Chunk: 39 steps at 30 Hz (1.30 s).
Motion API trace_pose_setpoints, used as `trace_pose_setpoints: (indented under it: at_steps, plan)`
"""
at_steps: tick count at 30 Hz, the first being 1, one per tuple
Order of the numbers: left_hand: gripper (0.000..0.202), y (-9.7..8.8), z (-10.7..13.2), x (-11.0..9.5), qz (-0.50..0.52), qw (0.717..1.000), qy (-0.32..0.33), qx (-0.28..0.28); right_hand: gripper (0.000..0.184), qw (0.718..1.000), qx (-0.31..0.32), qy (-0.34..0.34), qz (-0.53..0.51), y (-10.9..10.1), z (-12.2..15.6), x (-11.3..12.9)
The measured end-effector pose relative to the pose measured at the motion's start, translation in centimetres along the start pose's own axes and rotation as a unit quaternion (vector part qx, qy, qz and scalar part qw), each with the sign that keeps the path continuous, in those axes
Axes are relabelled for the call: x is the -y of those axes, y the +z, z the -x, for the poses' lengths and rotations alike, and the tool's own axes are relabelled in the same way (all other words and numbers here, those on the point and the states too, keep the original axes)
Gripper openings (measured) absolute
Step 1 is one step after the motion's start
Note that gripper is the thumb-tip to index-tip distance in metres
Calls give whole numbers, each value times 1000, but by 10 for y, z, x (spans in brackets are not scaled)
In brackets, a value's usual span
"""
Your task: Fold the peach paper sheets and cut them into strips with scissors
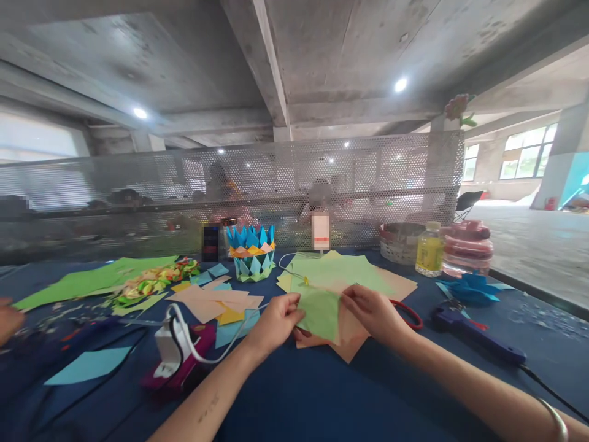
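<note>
A square sheet of light green paper (322, 314) is stretched between my two hands over the stack on the table. My left hand (281, 316) pinches its left edge between thumb and fingers. At the right edge, my right hand (368, 310) grips the same sheet near its upper corner. Beneath and behind it lie larger light green sheets (347, 270) and peach-coloured sheets (353, 344), fanned out unevenly. Red scissor handles (414, 314) show partly behind my right wrist. A folded paper basket (253, 253) in blue, orange and green stands beyond my left hand.
At left are a purple power strip (202, 344) with a white charger, cables and paper scraps (159, 279). A blue glue gun (478, 334), yellow bottle (429, 248) and pink jug (467, 248) occupy the right. Behind rises a perforated metal partition (276, 178). Another person's hand (9, 322) enters far left.
</note>
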<state>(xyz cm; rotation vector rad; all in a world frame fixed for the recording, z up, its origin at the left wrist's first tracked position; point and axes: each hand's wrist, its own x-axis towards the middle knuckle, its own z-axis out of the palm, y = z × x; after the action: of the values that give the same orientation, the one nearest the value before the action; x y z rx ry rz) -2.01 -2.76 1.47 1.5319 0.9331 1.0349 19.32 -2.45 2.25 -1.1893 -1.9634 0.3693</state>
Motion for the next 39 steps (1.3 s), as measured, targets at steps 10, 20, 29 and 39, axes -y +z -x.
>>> trace_pose_setpoints:
  at_steps: [10,20,29,39]
  plan:
    - [18,-34,3,-4,-234,970,-3,-72,26,997,-52,48,-10,-5,-4,-4]
    - [28,-43,30,-19,-591,798,-59,-105,24,997,-49,54,-5,-7,-3,-3]
    - [29,-17,28,-26,-544,830,61,-107,25,997,-53,52,-7,-8,-3,1]
    - [47,-7,43,-29,-475,873,-9,109,26,994,-98,43,-28,-11,-9,-12]
